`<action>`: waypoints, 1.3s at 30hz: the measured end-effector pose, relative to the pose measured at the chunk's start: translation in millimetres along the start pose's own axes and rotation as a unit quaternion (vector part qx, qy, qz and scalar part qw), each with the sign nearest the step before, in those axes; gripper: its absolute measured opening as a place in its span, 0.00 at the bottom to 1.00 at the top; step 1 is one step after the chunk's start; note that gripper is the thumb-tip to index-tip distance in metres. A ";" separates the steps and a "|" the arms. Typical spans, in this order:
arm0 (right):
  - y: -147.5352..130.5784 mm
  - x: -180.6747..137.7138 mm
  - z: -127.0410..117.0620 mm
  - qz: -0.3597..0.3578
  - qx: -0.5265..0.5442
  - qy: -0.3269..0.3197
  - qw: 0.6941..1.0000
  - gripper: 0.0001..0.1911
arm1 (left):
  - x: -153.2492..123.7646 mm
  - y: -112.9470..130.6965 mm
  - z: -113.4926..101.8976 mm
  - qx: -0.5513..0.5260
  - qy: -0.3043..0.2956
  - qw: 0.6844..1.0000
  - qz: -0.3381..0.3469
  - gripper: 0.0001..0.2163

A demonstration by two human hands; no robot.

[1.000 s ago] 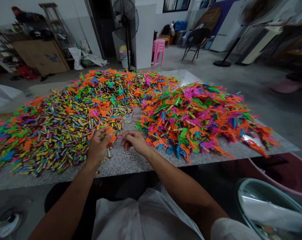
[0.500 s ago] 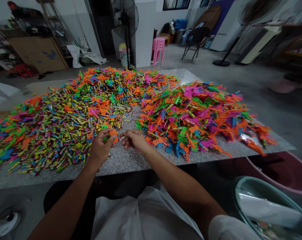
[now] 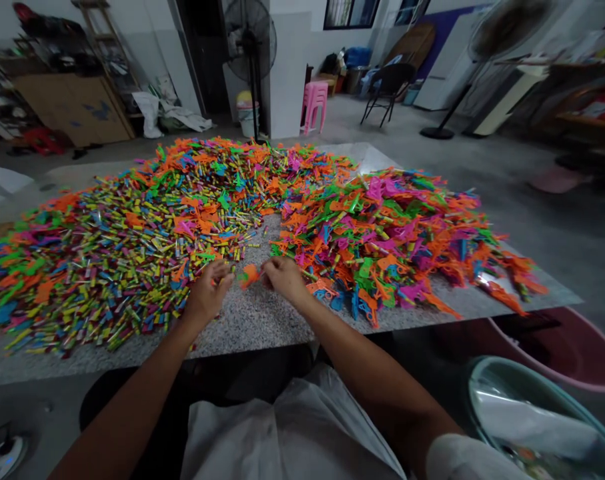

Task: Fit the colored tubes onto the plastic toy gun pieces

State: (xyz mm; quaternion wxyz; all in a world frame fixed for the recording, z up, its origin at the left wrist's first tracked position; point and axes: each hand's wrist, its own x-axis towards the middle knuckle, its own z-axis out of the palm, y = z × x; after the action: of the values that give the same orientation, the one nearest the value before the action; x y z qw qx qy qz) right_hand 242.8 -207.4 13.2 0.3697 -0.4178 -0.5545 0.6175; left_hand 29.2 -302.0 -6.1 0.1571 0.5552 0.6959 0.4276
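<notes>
Low over the speckled grey tabletop (image 3: 262, 320), my right hand (image 3: 285, 279) pinches an orange plastic piece shaped like a toy gun (image 3: 249, 274). The piece is blurred and points left, with a bit of green at its far end. My left hand (image 3: 208, 292) is just left of it, apart from the piece, with fingers curled. A small orange and yellowish bit shows at those fingers, too little to name. Beside my left hand spreads a pile of small wrapped tubes (image 3: 107, 247), yellow, blue and dark red. Right of my right hand lies a heap of colourful toy guns (image 3: 382, 227).
A teal tub (image 3: 482, 373) and a pink tub (image 3: 599, 340) stand on the floor by the table's right front edge. Beyond the table are a standing fan (image 3: 251, 43), stacked pink stools (image 3: 315, 100) and a black chair (image 3: 392, 83).
The orange toy gun has passed from my left hand to my right, which has drawn slightly right. My left hand has come off it and curled. The view has shifted a little.
</notes>
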 end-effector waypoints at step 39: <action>-16.5 5.1 39.1 -0.109 0.090 -0.239 0.961 0.16 | 32.7 21.2 -82.2 -0.091 -0.333 0.936 -0.065 0.21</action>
State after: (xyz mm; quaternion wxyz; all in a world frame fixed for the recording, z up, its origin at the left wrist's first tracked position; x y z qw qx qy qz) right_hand 204.6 -215.6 30.4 0.3276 -0.1600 -0.6114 0.7024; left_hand -25.2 -306.6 66.7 0.4567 0.6026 0.5967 0.2688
